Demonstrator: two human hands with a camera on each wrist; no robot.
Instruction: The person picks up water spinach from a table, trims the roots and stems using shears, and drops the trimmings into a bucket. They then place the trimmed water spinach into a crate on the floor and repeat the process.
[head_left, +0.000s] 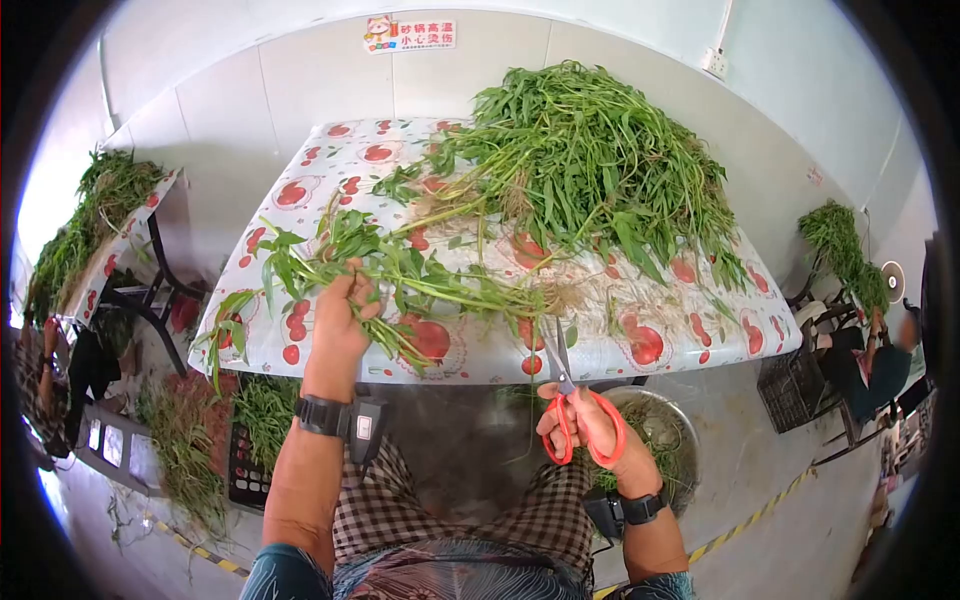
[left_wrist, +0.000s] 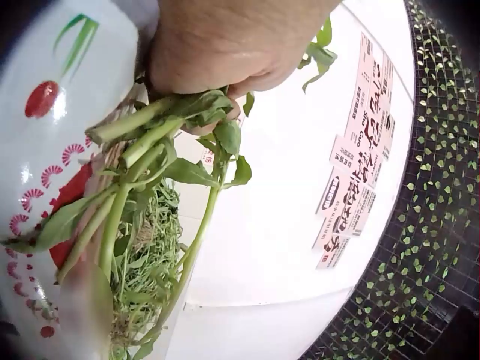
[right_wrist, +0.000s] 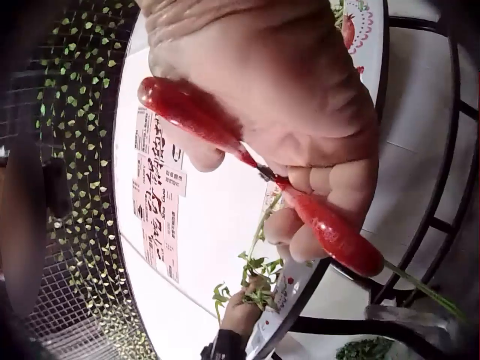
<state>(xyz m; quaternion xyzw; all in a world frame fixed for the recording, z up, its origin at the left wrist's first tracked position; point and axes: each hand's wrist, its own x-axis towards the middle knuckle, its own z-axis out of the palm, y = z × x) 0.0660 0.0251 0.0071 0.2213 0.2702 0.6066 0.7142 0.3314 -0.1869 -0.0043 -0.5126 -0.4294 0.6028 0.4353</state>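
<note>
My left hand grips a bunch of leafy green stems low over the near part of the table, with cut-looking stem ends sticking out by the fingers. The bunch stretches to the right, where its pale, stringy roots lie. Red-handled scissors are in my right hand, fingers through the loops. Their blades point away from me, slightly parted, with the tips just below the roots. In the right wrist view the red handles stand spread apart, and a thin green stem trails beside them.
A large heap of leafy stems covers the far right of the fruit-patterned table. Below stand a metal basin with scraps and a black crate of greens. Other people sit at side tables with more greens.
</note>
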